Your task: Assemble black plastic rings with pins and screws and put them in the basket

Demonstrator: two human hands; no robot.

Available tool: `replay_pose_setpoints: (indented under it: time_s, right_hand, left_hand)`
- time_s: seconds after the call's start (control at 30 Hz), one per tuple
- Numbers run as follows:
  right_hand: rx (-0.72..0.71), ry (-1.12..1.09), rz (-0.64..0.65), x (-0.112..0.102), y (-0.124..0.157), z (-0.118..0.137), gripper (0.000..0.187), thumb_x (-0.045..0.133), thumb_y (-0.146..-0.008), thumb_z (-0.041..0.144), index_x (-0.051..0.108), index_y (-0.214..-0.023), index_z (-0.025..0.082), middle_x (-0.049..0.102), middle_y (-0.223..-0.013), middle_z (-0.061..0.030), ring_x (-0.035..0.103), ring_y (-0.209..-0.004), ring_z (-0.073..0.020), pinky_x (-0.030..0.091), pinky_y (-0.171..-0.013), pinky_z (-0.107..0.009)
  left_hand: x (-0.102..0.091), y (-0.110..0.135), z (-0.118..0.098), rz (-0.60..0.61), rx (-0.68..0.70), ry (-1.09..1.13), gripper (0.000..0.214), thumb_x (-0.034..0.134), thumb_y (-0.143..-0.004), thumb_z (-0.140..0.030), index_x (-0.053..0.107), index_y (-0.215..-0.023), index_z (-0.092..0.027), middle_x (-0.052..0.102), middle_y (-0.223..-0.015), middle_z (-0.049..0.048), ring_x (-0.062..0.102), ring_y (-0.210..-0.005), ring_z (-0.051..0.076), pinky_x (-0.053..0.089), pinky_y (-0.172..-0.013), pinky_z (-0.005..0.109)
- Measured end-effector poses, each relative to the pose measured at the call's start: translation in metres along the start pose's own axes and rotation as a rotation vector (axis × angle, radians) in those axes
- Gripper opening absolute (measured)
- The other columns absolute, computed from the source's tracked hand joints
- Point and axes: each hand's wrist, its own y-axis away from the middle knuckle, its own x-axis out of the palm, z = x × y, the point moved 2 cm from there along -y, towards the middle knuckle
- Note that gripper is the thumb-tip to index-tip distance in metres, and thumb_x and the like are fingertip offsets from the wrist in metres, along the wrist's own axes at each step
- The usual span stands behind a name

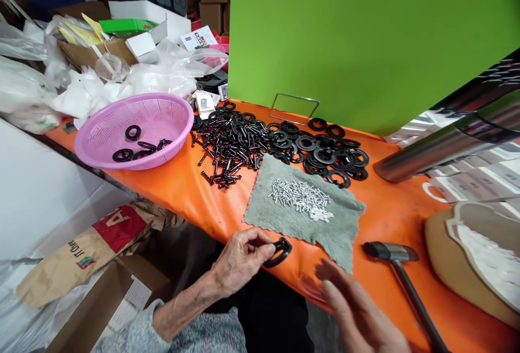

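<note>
My left hand (242, 262) pinches a black ring (279, 253) between thumb and fingertips at the front edge of the orange table. My right hand (361, 309) is blurred by motion, its fingers stretched out and apart from the thumb; I see nothing in it. Just beyond both hands lies a grey-green cloth (276, 224) with a heap of small silvery pins (298, 195) on it. Behind the cloth is a pile of short black rods (231, 147). Beside them on the right are many more black rings (333, 152).
A pink plastic basket (89, 144) at left holds several black rings. A hammer (396, 254) lies on the orange table (190, 193) at right, near a tan container (441, 244) with white contents. A metal cylinder (426, 150) and a green panel (345, 33) stand behind.
</note>
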Motion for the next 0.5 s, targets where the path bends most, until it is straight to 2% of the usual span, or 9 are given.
replay_pose_setpoints:
  time_s: [0.1,0.23,0.37,0.5]
  right_hand:
    - [0.007,-0.149,0.044,0.038,-0.001,0.029,0.057,0.061,-0.082,0.052,0.054,-0.131,0.025,0.058,-0.131,-0.0071,0.055,-0.12,-0.0248,0.048,-0.099,-0.038]
    - [0.018,-0.431,-0.017,0.068,0.0,0.034,0.053,0.064,-0.082,0.044,0.053,-0.132,0.028,0.06,-0.129,-0.005,0.057,-0.117,-0.0236,0.053,-0.093,-0.036]
    - [0.055,-0.555,-0.041,0.076,0.004,0.034,0.044,0.067,-0.08,0.042,0.062,-0.122,0.028,0.066,-0.12,-0.0044,0.063,-0.109,-0.0252,0.057,-0.088,-0.038]
    - [0.063,-0.514,0.093,0.068,0.004,0.039,0.042,0.069,-0.079,0.041,0.065,-0.118,0.028,0.067,-0.119,-0.0047,0.062,-0.11,-0.025,0.053,-0.093,-0.038]
  left_hand:
    - [0.003,0.006,0.001,-0.014,0.011,-0.008,0.019,0.062,-0.083,-0.031,0.062,-0.083,-0.012,0.056,-0.066,-0.0016,0.043,-0.053,0.006,0.033,-0.052,0.019]
    - [0.005,0.013,0.005,-0.063,0.021,-0.006,0.02,0.062,-0.084,-0.031,0.063,-0.089,-0.012,0.06,-0.069,0.0009,0.046,-0.056,0.008,0.037,-0.054,0.02]
    - [0.0,0.02,0.006,-0.079,0.059,-0.07,0.019,0.059,-0.086,-0.03,0.066,-0.089,-0.012,0.061,-0.075,0.0033,0.05,-0.062,0.01,0.04,-0.059,0.022]
    - [-0.007,0.025,0.002,-0.03,0.127,-0.17,0.018,0.056,-0.088,-0.027,0.066,-0.085,-0.012,0.059,-0.079,0.0034,0.054,-0.07,0.012,0.043,-0.066,0.023]
